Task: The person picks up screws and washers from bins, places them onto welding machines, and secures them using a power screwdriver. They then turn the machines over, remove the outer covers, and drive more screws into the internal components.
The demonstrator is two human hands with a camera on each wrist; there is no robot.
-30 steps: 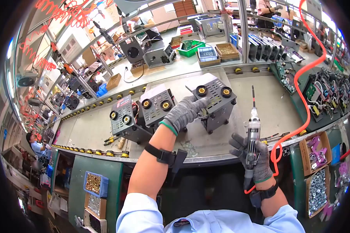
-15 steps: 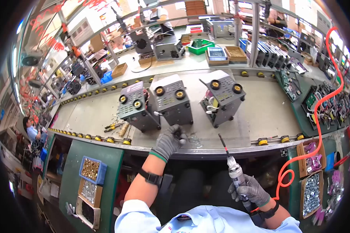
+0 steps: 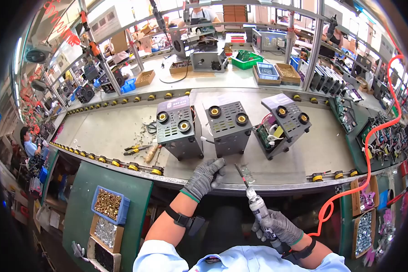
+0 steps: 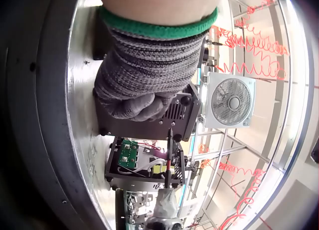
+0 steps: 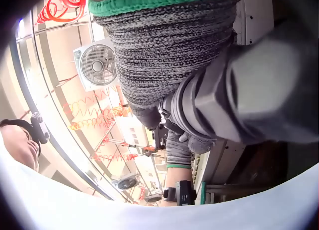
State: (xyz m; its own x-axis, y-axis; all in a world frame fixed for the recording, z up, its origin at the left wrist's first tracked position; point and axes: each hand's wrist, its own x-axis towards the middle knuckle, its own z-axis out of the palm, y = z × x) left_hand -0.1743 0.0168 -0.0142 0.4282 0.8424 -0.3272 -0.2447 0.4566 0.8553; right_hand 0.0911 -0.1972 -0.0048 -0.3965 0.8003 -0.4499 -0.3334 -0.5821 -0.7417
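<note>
My right hand (image 3: 281,226) grips a power screwdriver (image 3: 260,212) with a taped nose. Its bit (image 3: 241,174) points up and left, over the table's front edge. My left hand (image 3: 206,178), in a grey knit glove, is just left of the bit with its fingers curled; the inside of the palm is hidden. In the left wrist view its curled fingers (image 4: 144,108) overlap a dark metal case. Beyond the hands stand three dark vented cases: a left case (image 3: 177,139), a middle case (image 3: 226,136) and a right case (image 3: 291,121), which shows a circuit board and wires in its open side.
Pliers (image 3: 135,149) and a wooden-handled tool (image 3: 151,154) lie left of the cases. A blue bin of brass parts (image 3: 108,205) and boxes of hardware stand at lower left. An orange hose (image 3: 368,156) loops on the right. Circuit boards (image 3: 385,124) crowd the right bench.
My left hand has come back from the right case to the table's front edge. The screwdriver has dropped from upright and now tilts left towards that hand. The head view has shifted.
</note>
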